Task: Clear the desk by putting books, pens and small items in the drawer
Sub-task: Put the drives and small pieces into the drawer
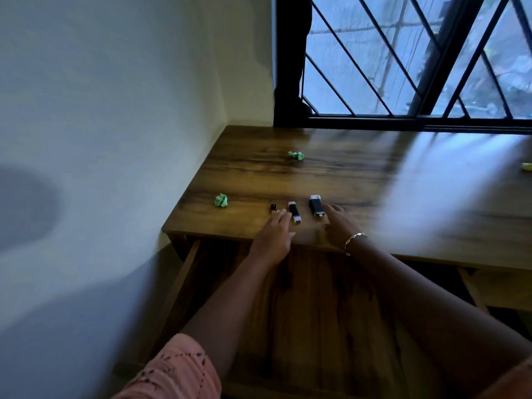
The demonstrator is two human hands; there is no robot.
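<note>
One head-worn view looks forward and steeply down, close over the desk (288,174) corner.

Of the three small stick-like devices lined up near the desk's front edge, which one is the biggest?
The rightmost black device, beside the right hand; it is longer and wider than the middle one and the tiny orange-tipped one.

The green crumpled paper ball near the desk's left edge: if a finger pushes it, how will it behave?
The paper ball looks crumpled and small, so probably very light and soft. Its irregular shape suggests it would skid or tumble, not roll straight.
</note>
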